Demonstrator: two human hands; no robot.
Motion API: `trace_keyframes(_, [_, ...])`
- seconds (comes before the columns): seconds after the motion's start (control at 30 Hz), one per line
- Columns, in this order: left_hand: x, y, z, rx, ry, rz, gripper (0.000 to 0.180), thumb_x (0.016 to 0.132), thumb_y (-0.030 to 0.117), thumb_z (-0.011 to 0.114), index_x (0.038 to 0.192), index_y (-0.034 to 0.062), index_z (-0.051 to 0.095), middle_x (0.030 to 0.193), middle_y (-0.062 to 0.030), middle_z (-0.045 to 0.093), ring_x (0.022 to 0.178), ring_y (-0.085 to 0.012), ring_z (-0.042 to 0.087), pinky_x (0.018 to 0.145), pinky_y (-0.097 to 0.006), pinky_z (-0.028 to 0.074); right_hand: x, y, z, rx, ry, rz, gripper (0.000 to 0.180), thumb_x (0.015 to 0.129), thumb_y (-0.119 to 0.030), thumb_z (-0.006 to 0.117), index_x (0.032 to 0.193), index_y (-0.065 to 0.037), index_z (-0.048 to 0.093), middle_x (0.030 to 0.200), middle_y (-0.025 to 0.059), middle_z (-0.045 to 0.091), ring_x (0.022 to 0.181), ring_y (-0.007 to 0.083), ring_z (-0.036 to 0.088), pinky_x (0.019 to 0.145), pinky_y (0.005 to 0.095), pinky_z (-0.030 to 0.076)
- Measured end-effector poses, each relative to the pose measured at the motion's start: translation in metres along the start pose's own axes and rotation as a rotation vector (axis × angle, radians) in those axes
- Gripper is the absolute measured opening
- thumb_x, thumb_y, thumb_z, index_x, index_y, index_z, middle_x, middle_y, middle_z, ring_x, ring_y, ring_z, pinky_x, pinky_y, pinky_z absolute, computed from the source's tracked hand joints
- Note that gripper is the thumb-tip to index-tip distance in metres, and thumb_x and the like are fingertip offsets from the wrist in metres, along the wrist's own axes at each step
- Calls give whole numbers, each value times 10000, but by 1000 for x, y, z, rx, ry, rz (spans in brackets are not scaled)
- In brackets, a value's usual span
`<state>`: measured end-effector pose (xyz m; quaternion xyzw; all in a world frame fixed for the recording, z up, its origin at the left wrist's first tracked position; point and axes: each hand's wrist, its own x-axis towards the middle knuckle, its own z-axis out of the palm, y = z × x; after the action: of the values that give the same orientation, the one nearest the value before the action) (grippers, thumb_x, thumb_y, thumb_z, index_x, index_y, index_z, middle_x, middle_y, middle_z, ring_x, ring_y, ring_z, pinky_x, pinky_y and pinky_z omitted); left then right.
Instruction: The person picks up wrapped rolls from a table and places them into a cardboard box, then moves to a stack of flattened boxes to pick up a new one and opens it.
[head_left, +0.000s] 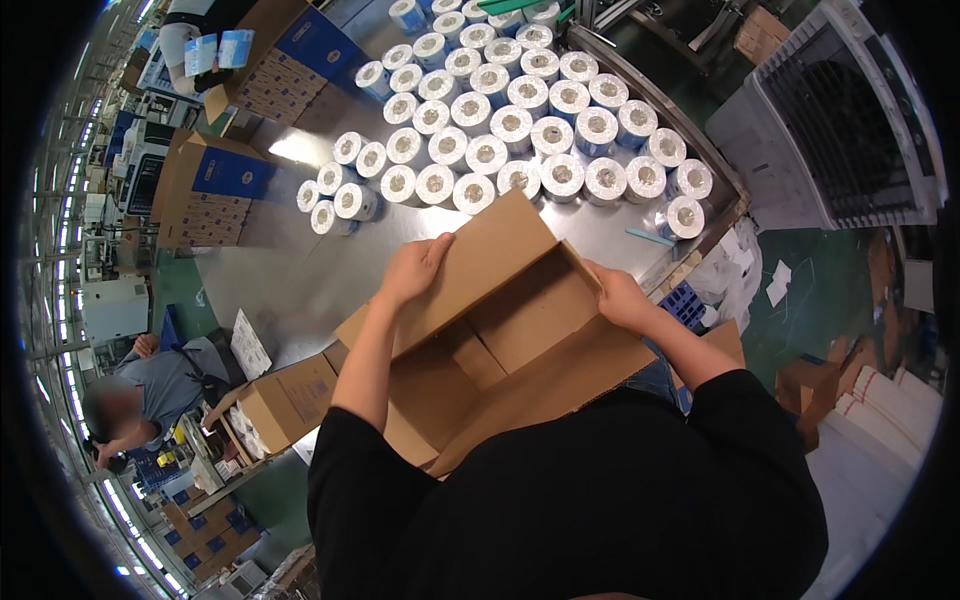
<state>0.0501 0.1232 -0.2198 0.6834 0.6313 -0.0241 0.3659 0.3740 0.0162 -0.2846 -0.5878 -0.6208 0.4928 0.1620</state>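
Head view: open brown box in front of the torso, near side of the metal table. Left hand grips the far flap; right hand grips the right end, fingers partly hidden. White-topped rolls stand beyond. Printed carton at left; co-worker lower left.
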Motion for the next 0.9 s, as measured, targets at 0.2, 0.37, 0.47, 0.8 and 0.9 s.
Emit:
trace_keyframes(0.2, [100, -32, 121, -153, 180, -97, 514, 847, 428, 556, 1032, -50, 599, 1070, -299, 558, 1044, -415, 519, 944, -425, 389, -1, -17, -11, 71, 47, 83, 390, 842, -115, 521, 1221, -24, 528, 1065, 226, 607, 990, 343, 596, 851, 370, 465])
trace_keyframes(0.37, [165, -93, 93, 347, 460, 246, 614, 693, 356, 723, 1230, 140, 522, 1324, -234, 381, 1220, -400, 354, 987, -458, 351, 44, 77, -63, -208, 527, 92, 348, 884, -290, 551, 1099, -20, 597, 1017, 210, 625, 913, 364, 594, 844, 399, 466])
trace_keyframes(0.47, [179, -85, 89, 366, 230, 178, 569, 660, 332, 741, 1175, 153, 578, 1294, -220, 397, 1207, -375, 362, 982, -445, 359, 55, 154, -131, -760, 447, 357, 571, 760, -135, 606, 1310, -106, 453, 1085, 188, 518, 1018, 350, 497, 801, 441, 477])
trace_keyframes(0.8, [198, -72, 63, 535, 109, 31, 396, 627, 320, 748, 992, 179, 682, 1061, -122, 528, 1005, -285, 500, 828, -398, 438, 82, 230, -174, -353, 280, 391, 767, 611, -145, 696, 1321, -51, 423, 928, 260, 623, 877, 382, 620, 782, 388, 487])
trace_keyframes(0.9, [181, -89, 29, 393, 95, 14, 453, 617, 361, 752, 1016, 154, 689, 987, -143, 618, 917, -281, 588, 766, -383, 477, 76, 229, -175, -429, 316, 331, 796, 602, -158, 709, 1336, -46, 421, 852, 238, 630, 803, 336, 641, 731, 373, 492])
